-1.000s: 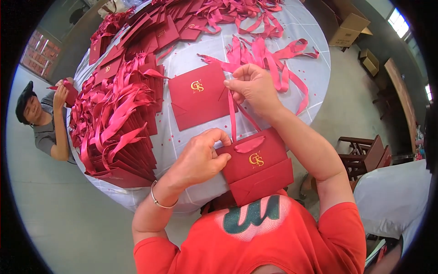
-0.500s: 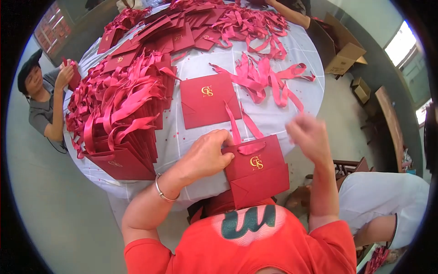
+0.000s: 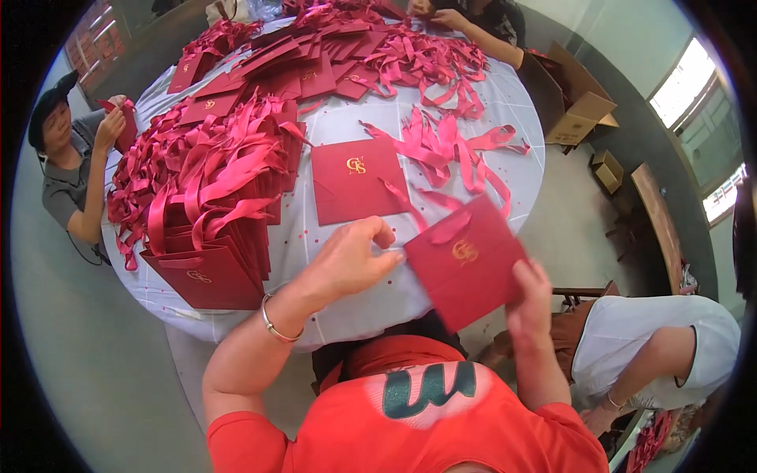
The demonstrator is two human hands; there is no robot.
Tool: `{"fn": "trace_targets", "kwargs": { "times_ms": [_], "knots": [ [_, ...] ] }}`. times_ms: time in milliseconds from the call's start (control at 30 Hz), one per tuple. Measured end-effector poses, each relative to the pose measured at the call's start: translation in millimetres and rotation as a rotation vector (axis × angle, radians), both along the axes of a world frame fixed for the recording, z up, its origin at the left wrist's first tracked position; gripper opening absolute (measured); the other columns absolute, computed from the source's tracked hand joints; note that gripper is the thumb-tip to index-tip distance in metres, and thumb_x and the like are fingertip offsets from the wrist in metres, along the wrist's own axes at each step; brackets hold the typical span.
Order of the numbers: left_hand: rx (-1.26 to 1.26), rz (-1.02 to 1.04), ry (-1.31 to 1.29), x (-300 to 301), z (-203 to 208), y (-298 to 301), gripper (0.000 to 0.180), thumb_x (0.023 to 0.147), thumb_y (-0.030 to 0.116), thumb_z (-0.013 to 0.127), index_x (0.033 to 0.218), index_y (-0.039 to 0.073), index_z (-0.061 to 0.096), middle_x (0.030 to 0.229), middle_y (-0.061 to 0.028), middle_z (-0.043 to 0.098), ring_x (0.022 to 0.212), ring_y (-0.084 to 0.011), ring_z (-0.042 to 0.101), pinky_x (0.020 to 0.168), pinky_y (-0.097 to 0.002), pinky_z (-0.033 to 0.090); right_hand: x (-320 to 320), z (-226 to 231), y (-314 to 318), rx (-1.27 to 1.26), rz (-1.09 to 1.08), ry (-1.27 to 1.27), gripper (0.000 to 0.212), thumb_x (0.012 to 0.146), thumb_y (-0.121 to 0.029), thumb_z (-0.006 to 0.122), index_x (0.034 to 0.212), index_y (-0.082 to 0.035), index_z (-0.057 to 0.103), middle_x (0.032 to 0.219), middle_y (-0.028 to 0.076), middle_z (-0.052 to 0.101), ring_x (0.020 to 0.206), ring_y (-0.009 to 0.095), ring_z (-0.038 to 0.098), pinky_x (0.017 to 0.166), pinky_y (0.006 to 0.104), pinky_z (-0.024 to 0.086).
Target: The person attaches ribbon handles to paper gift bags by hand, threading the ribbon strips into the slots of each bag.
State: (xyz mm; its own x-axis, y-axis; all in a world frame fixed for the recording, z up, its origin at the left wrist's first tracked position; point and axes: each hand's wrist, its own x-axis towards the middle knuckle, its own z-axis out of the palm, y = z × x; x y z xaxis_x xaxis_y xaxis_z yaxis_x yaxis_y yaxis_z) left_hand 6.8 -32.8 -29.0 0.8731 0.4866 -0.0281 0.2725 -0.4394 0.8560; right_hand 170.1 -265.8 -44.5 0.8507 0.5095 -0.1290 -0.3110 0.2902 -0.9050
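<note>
My right hand (image 3: pixel 528 303) grips a dark red paper gift bag (image 3: pixel 465 280) by its lower right edge, tilted above the table's near edge. Gold lettering marks its front, and pink-red ribbon handles trail from its top. Just left of the bag's corner is my left hand (image 3: pixel 351 256), thumb and fingers apart with nothing visible between them. Beyond, a flat red bag (image 3: pixel 359 193) lies on the white tablecloth (image 3: pixel 339 122). Loose ribbons (image 3: pixel 445 146) spread to its right. A thick row of bags (image 3: pixel 205 280) with ribbon handles stands at the left.
More red bags (image 3: pixel 284 63) are heaped at the far side. One person (image 3: pixel 67 169) holds a red bag at the left; another person (image 3: pixel 489 31) sits at the far right. A person in white (image 3: pixel 646 347) bends close on my right. An open cardboard box (image 3: pixel 579 102) stands beyond the table.
The bag has swung up and right, and my right hand has come down onto its right edge. My left hand has let go of its top left corner.
</note>
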Motion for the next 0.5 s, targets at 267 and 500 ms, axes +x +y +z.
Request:
{"fn": "trace_targets", "kwargs": {
  "times_ms": [267, 500],
  "knots": [
    [-0.503, 0.315, -0.574, -2.2, 7.3, 15.9, 0.018, 0.099, 0.017, 0.056, 0.087, 0.004, 0.057, 0.072, -0.0005, 0.057, 0.051, -0.0043, 0.048, 0.047, -0.0195, 0.036, 11.2, 83.7, 66.9, -0.093, -0.082, -1.894, 0.042, 0.064, 0.005, 0.076, 0.104, -0.008, 0.071, 0.086, 0.006, 0.061, 0.073, 0.02, 0.061, 0.062, 0.0314, 0.051],
    [0.027, 0.275, -0.248, -5.3, 4.5, 18.5, 0.013, 0.087, 0.013, 0.065, 0.093, 0.001, 0.064, 0.08, -0.0128, 0.066, 0.069, -0.0226, 0.065, 0.064, -0.0333, 0.05, -21.9, -2.4, 64.7, -0.143, 0.381, -2.067, 0.038, 0.063, -0.014, 0.069, 0.101, -0.009, 0.07, 0.088, 0.002, 0.06, 0.073, 0.019, 0.06, 0.06, 0.0303, 0.048]
  ]
}}
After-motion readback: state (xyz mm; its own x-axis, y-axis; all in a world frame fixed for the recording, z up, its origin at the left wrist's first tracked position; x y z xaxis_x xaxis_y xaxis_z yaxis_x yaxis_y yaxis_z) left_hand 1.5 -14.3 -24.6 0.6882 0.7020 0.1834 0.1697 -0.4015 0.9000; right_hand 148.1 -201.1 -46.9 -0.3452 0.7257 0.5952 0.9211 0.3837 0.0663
